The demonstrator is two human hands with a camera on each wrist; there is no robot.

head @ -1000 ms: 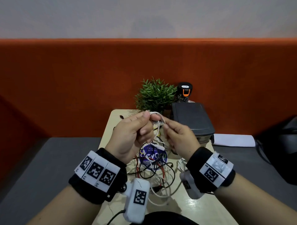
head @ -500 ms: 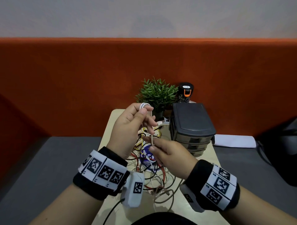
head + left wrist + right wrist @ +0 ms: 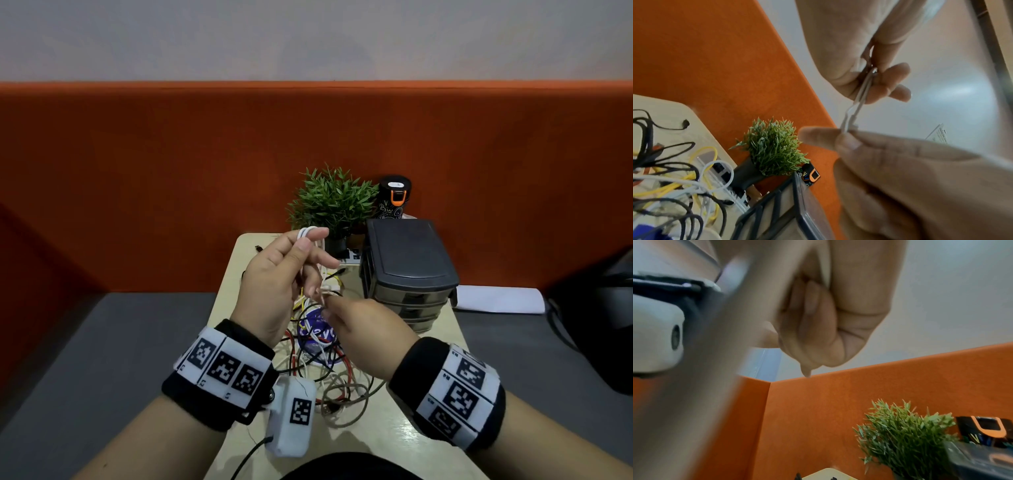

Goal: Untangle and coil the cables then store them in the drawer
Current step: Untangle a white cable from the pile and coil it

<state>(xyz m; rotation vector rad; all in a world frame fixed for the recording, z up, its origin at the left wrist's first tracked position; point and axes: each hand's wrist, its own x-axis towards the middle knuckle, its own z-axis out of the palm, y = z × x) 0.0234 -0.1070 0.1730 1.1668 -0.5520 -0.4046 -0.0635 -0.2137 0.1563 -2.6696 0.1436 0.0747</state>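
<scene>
Small cream tabletop with rounded corners [image 3: 239, 260], pushed against an orange felt partition [image 3: 171, 171]; pale grey wall above it. Grey floor on both sides, and a white sheet [image 3: 500, 298] on the floor to the right.

My left hand [image 3: 274, 287] is raised over the table, thumb and forefinger pinching the folded top of a thin white cable [image 3: 306, 233]. The strands hang down to my right hand [image 3: 363, 332], whose thumb and forefinger nip them just below, the other fingers curled in. The cable is off the surface, stretched between both hands.

Under the hands lies a tangle of black, red, yellow and white cables [image 3: 318, 363], spread over a round blue-printed disc [image 3: 317, 334].

At right stands a dark grey plastic drawer unit [image 3: 407, 260], all drawers closed. Behind it are a small green artificial plant in a dark pot [image 3: 334, 202] and a black canister with an orange clip [image 3: 395, 198]. A white power strip [image 3: 719, 168] lies near the pot.
</scene>
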